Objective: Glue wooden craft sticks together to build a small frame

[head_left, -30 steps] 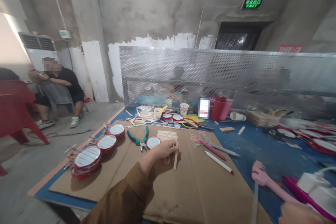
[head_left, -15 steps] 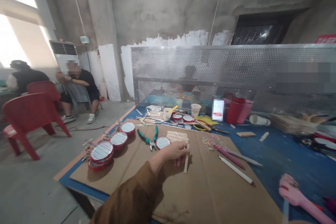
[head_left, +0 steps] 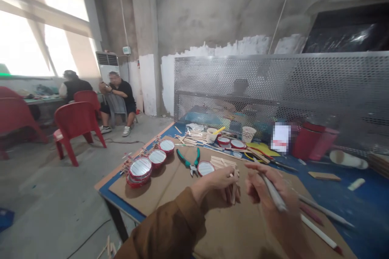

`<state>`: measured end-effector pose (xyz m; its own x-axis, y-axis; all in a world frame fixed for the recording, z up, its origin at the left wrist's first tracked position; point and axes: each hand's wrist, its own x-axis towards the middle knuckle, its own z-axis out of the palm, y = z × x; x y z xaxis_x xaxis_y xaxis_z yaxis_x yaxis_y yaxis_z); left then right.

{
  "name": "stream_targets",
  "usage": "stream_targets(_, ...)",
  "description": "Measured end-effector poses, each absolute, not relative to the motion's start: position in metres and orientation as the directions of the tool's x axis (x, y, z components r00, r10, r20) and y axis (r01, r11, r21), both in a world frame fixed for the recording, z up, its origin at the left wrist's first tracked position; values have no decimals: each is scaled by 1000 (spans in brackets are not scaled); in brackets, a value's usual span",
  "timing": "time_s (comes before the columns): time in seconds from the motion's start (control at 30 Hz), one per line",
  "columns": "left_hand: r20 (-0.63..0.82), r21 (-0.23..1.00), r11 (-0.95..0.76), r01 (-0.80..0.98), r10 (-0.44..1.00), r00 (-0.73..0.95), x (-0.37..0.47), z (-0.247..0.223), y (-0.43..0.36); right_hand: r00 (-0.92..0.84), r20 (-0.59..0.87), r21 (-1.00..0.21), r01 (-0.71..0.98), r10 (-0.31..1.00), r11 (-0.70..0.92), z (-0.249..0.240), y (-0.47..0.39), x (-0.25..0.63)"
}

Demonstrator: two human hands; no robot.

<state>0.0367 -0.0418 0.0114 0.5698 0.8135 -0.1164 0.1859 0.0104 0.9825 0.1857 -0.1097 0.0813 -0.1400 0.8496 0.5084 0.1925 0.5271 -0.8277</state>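
My left hand [head_left: 221, 182] is closed on a flat wooden stick [head_left: 234, 190] over the brown cardboard [head_left: 225, 230]. To its right, my right hand [head_left: 267, 190], blurred by motion, is closed around a pale pen-like tool [head_left: 275, 194]. A stack of wooden sticks [head_left: 223, 162] lies just behind my left hand. A round red-rimmed piece [head_left: 206, 168] and green-handled pliers [head_left: 192, 166] sit left of the stack. More red-rimmed rounds [head_left: 140, 168] stand along the cardboard's left side.
Paper cups [head_left: 248, 134], a yellow sheet [head_left: 267, 149] and a lit phone [head_left: 281, 137] are at the back. Red bottles [head_left: 308, 139] stand near the perforated metal screen [head_left: 206, 77]. A white pen [head_left: 320, 232] lies at right. Two people sit beyond the table, near red chairs [head_left: 75, 123].
The view has turned left. My right hand has come into view with the pen-like tool, close to my left hand, which still holds the stick.
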Motion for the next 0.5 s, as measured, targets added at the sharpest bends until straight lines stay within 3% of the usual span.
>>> stream_targets(0.2,-182,968,57,243,827,531,39,6,-41,-125,554,-685,493,823,536,38,-56,198)
stream_targets(0.5,-120,958,-27,285,866,485,42,6,-40,-91,424,-752,518,901,407,11,-32,206)
